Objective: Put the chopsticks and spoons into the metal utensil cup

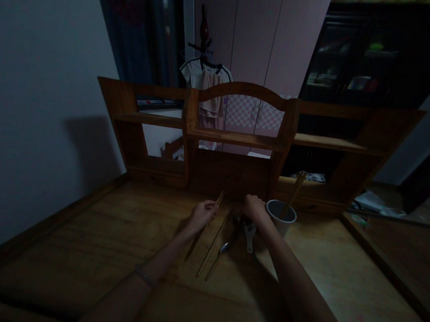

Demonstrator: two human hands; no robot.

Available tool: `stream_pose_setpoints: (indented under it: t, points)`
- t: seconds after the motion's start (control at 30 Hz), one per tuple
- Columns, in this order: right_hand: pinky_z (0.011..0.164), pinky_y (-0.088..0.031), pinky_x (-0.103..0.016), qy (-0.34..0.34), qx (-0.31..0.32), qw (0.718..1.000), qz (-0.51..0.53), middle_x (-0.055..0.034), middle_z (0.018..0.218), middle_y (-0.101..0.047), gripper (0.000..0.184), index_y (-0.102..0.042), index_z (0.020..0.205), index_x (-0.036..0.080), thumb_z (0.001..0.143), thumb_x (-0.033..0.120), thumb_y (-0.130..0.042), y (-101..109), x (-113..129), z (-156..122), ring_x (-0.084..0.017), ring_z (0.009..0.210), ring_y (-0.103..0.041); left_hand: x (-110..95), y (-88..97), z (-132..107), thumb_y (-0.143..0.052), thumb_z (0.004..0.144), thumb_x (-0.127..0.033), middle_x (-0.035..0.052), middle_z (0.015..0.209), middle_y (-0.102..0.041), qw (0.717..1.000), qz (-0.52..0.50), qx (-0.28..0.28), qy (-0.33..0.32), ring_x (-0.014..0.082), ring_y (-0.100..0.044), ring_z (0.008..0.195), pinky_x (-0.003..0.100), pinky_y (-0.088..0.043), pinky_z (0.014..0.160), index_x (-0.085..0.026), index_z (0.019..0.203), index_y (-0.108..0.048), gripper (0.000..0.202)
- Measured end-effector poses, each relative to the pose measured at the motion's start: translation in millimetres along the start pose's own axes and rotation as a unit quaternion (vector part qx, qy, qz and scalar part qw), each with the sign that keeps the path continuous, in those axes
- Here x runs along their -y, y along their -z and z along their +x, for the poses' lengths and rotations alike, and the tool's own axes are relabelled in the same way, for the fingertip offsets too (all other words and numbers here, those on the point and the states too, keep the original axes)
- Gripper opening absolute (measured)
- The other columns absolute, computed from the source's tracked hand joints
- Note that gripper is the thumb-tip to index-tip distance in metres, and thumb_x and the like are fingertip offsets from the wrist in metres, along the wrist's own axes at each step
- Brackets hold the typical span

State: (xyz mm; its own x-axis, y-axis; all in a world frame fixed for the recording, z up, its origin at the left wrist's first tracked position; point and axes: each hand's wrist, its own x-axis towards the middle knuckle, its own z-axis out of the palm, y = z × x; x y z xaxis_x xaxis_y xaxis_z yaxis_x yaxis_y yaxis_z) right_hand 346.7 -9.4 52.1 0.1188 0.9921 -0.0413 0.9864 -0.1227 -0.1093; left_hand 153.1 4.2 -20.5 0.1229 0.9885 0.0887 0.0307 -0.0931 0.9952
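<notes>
My left hand [202, 216] is closed round thin wooden chopsticks [219, 200], whose tips stick out beyond the fingers. To the right of it, a chopstick [211, 248] lies slanting on the wooden desk [113, 253]. Beside that rests a metal spoon [225, 246], with another thin stick [212, 269] near it. My right hand [255, 207] is curled above dark utensils, its fingertips hidden; what they grip I cannot make out. Just below this hand lies a pale-handled utensil [250, 238]. A grey cup [281, 220] holding upright chopsticks [294, 192] stands close to my right forearm.
Across the back of the desk runs a wooden shelf unit [236, 138]. A wall [46, 87] borders the left side. Behind stand a pink wardrobe [253, 37] and a rack with hanging clothes [212, 86]. The room is dim.
</notes>
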Motion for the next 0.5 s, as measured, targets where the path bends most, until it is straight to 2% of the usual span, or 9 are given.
stream_pose_setpoints:
  t: [0.07,0.17,0.33,0.5]
  points:
    - [0.089,-0.048,-0.041,-0.005,0.017,1.0,0.02,-0.0169,0.114,-0.062,0.027,-0.061,0.113,0.009,0.09,0.024,-0.056,-2.8,-0.8,3.4,-0.027,0.108,-0.06,-4.2,-0.1,-1.2,-0.072,0.073,-0.031,0.0037,0.063,-0.067,0.999,-0.045,0.015,0.024,0.0116,-0.057,0.049,0.021,-0.043,0.048,-0.01,0.085,-0.068,0.024]
    - [0.084,-0.052,-0.04,-0.005,0.054,0.997,0.061,-0.0089,0.11,-0.064,0.028,-0.061,0.11,0.013,0.09,0.032,-0.06,-6.4,-1.4,10.5,-0.021,0.098,-0.063,-13.8,0.1,-5.4,-0.076,0.071,-0.026,0.0072,0.07,-0.07,0.992,-0.107,0.037,0.05,0.0127,-0.063,0.056,0.023,-0.05,0.055,-0.009,0.08,-0.07,0.02]
    - [0.074,-0.054,-0.032,0.027,0.101,0.986,0.131,-0.0046,0.096,-0.067,0.022,-0.064,0.1,0.013,0.091,0.032,-0.059,-7.9,-0.5,18.0,-0.015,0.083,-0.065,-28.2,0.2,-9.5,-0.076,0.071,-0.015,0.0086,0.08,-0.072,0.978,-0.187,0.061,0.07,0.0137,-0.067,0.07,0.021,-0.054,0.068,-0.009,0.08,-0.071,0.012]
    - [0.069,-0.054,-0.029,0.049,0.115,0.977,0.173,-0.0019,0.083,-0.068,0.022,-0.066,0.091,0.012,0.09,0.033,-0.06,-7.3,0.9,20.1,-0.013,0.073,-0.066,-39.3,1.0,-10.4,-0.072,0.074,-0.006,0.0056,0.081,-0.071,0.927,-0.343,0.073,0.131,0.0103,-0.067,0.069,0.017,-0.054,0.069,-0.009,0.085,-0.07,0.011]
